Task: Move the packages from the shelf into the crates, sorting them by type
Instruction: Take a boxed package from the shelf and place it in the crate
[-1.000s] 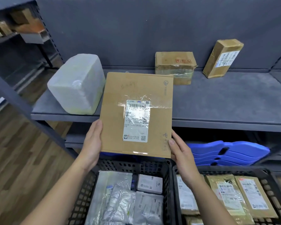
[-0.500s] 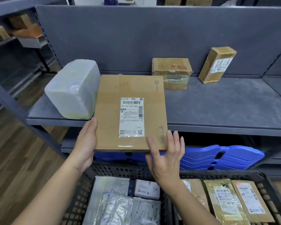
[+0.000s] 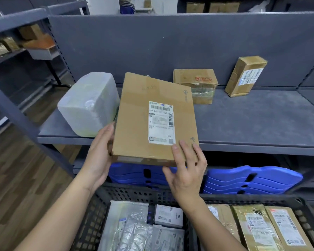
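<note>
I hold a flat brown cardboard box [image 3: 140, 120] with a white shipping label in front of the grey shelf [image 3: 243, 124], slightly tilted. My left hand [image 3: 100, 153] grips its lower left edge. My right hand [image 3: 187, 171] holds its lower right corner, fingers on top and thumb beneath. Still on the shelf are a white wrapped block [image 3: 88, 104], a taped brown box [image 3: 196, 84] and a leaning brown box [image 3: 246, 75]. Below me, the left crate [image 3: 91, 214] holds plastic mailers and the right crate [image 3: 301, 207] holds brown packages.
Blue plastic panels [image 3: 250, 180] are stacked on the lower shelf behind the crates. A second rack [image 3: 16, 42] with boxes stands at the left, over a wooden floor [image 3: 16, 178]. A person stands far beyond the shelf's back panel.
The box has tilted and come down toward the shelf's front edge. My right hand shifted from its side edge to lie over the lower right corner. The view lifted a little.
</note>
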A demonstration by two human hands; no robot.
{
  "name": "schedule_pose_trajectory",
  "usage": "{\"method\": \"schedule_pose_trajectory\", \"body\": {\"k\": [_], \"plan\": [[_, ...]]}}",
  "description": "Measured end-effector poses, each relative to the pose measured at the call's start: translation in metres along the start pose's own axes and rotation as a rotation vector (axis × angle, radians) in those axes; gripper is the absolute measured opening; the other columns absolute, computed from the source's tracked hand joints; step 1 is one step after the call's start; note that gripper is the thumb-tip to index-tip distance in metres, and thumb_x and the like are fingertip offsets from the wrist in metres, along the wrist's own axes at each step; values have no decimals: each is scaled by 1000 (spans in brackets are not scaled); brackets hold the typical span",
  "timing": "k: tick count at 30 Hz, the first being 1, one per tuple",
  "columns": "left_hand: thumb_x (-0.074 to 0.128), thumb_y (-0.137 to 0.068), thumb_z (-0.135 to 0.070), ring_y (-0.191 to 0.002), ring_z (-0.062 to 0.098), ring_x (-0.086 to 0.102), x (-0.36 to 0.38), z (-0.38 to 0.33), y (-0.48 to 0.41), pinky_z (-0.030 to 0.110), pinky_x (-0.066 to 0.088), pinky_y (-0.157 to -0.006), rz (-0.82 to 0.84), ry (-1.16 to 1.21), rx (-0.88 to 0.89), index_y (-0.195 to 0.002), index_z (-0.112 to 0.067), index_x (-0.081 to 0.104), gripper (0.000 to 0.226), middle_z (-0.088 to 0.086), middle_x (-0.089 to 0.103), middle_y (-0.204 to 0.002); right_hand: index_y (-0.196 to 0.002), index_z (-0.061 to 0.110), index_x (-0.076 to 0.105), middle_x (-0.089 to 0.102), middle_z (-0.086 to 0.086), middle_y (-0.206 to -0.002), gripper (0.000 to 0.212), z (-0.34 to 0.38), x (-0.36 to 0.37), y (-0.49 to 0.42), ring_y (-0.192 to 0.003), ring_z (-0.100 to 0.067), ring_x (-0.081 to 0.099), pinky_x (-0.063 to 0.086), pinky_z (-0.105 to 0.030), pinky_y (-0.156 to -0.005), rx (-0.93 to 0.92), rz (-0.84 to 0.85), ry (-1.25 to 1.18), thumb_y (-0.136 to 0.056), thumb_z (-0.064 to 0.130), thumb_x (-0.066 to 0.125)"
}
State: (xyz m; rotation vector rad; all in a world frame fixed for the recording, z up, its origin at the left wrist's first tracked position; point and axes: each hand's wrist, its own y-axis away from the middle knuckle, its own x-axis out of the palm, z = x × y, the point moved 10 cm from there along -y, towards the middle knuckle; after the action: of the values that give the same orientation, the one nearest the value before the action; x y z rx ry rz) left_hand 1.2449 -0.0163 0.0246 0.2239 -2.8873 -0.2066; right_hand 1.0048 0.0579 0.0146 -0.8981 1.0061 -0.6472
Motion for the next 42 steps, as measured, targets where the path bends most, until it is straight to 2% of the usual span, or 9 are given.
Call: {"method": "schedule_pose_trajectory", "body": {"k": [4, 7, 15, 20, 25, 30, 35, 39, 42], "plan": [[38, -111, -45, -120, 28, 68, 10, 10, -4, 52, 53, -100, 94, 81, -25, -148, -17, 54, 49, 9, 74, -128, -140, 10, 54, 60, -9, -140, 84, -17, -4, -9, -128, -35, 51, 44, -38, -112, 275, -49, -263, -64, 21, 89], [55, -97, -46, -116, 29, 71, 21, 35, -7, 52, 56, -95, 105, 71, -123, -147, -12, 54, 61, 10, 76, -120, -134, 21, 59, 66, 6, -128, 79, -32, 7, 0, -118, -18, 62, 50, -28, -101, 754, 2, -583, -62, 31, 89], [42, -106, -54, -132, 26, 63, 66, 69, -4, 48, 44, -112, 259, 231, -295, -144, -17, 59, 55, 10, 68, -139, -127, 16, 59, 74, -1, -126, 48, 11, 61, 43, -111, -14, 72, 58, -54, -99, 1462, 181, -1424, -86, 22, 83], [54, -105, -44, -131, 25, 63, 51, 57, -13, 45, 51, -104, 201, 131, -195, -146, -16, 58, 49, 9, 68, -139, -145, 21, 50, 71, 3, -135, 102, -16, 56, 61, -130, -22, 64, 52, -53, -107, 1465, 247, -1363, -60, 55, 93], [60, -98, -40, -122, 20, 69, 24, 42, -17, 39, 51, -103, 215, -31, -219, -134, -12, 66, 47, 7, 75, -127, -155, 27, 46, 67, -4, -141, 114, -82, 26, 61, -123, -25, 66, 54, -51, -101, 1447, 133, -1185, -58, 70, 88], [63, -90, -47, -119, 23, 71, 6, 41, -21, 43, 47, -112, 228, -138, -251, -128, -12, 71, 53, 8, 76, -124, -142, 19, 64, 73, -2, -132, 43, -88, 30, 38, -124, -20, 69, 51, -45, -108, 1258, 410, -1113, -101, 31, 64], [54, -100, -55, -115, 6, 70, 1, 24, -23, 32, 46, -106, 199, -304, -147, -121, -27, 73, 40, -11, 78, -117, -135, 19, 69, 76, -1, -127, 32, -77, 36, 28, -120, -20, 70, 51, -37, -97, 1241, 469, -1112, -107, 23, 54], [50, -101, -60, -52, 12, 55, -10, 17, -24, 25, 33, -52, 153, -441, -159, -96, -22, 74, 45, -8, 68, -68, -137, 18, 68, 75, -1, -128, 34, -78, 38, 25, -122, -21, 70, 51, -41, -104, 1270, 491, -1091, -107, 25, 56], [54, -97, -62, -38, 10, 28, -11, 15, -23, 21, 15, -38, 220, -396, -215, -106, -15, 71, 51, -7, 67, -62, -140, 17, 67, 75, -1, -130, 35, -76, 38, 18, -124, -19, 69, 50, -42, -109, 1249, 516, -1098, -107, 24, 56]]}}
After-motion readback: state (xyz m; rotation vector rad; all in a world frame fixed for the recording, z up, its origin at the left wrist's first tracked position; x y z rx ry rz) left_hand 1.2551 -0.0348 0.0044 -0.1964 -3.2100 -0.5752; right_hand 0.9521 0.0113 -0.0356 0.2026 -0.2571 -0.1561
